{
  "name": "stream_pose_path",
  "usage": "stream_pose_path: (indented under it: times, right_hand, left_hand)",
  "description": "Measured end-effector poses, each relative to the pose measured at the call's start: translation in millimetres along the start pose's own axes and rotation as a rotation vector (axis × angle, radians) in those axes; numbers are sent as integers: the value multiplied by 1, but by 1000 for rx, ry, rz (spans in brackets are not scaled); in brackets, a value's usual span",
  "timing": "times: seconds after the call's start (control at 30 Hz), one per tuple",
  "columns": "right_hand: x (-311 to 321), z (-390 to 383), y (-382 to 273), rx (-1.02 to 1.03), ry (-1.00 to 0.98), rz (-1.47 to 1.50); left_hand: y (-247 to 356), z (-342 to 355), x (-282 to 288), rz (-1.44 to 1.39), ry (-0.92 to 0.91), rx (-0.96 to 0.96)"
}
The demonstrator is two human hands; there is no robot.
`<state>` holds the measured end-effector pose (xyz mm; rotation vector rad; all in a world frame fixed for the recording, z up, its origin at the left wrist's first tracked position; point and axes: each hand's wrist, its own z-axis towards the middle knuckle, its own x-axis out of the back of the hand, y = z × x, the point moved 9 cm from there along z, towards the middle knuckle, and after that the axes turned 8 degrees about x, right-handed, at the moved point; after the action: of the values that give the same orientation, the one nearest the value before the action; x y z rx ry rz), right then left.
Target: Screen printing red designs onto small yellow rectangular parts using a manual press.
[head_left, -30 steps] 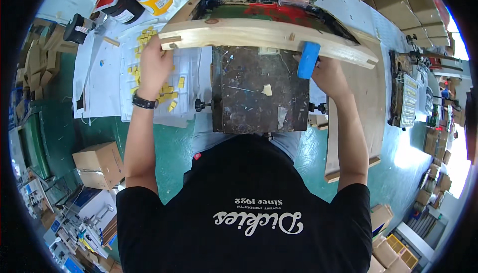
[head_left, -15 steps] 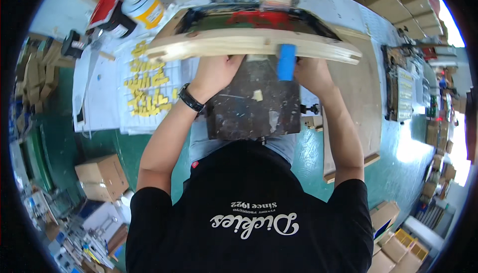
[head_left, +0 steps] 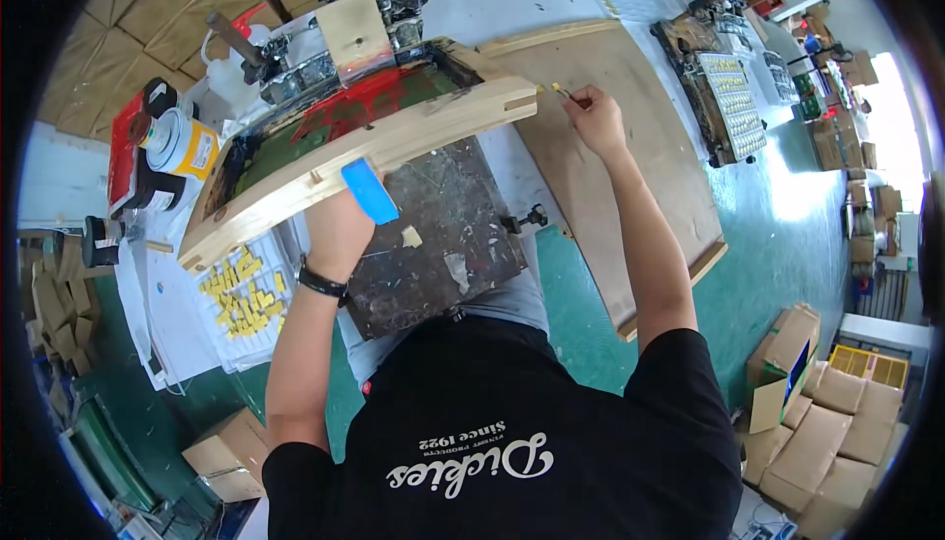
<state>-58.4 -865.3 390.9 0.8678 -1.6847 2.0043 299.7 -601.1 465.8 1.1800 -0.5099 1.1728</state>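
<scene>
My left hand [head_left: 340, 228] reaches under the near rail of a wooden screen-printing frame [head_left: 394, 136], beside a blue tape strip [head_left: 370, 191]; its fingers are hidden. The frame is tilted up, with red ink [head_left: 354, 107] on its mesh. To the right, my right hand [head_left: 598, 125] is closed in a pinch on a thin dark tool that looks like tweezers [head_left: 565, 95]. A small yellow piece [head_left: 557, 87] shows at the tool's tip, above a brown board [head_left: 630, 146]. Below the frame lies a stained dark base plate [head_left: 443, 235] with a pale patch on it.
Several yellow pieces lie on a white sheet [head_left: 261, 353] at left. Ink containers, one white and yellow [head_left: 182, 144], stand behind it. A clamp knob [head_left: 532, 218] juts from the base plate. Another press with a tray of pieces [head_left: 733, 102] stands far right.
My right hand has come out from under the frame and moved right over the brown board with a small yellow piece. My view has turned; my left hand stays beneath the frame.
</scene>
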Motion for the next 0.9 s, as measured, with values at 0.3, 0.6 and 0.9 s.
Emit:
stream_pose_path:
  times: [0.3,0.6,0.9]
  right_hand:
    - [-14,16,0,38,-37,-105]
    - [6,9,-41,-22,-8,104]
    - [-22,-45,-306,724,-177,102]
  left_hand:
    - [6,-44,57,-183,31,75]
    - [-99,-55,159,-1047,563,374]
    - [-102,-111,104,-739,133,589]
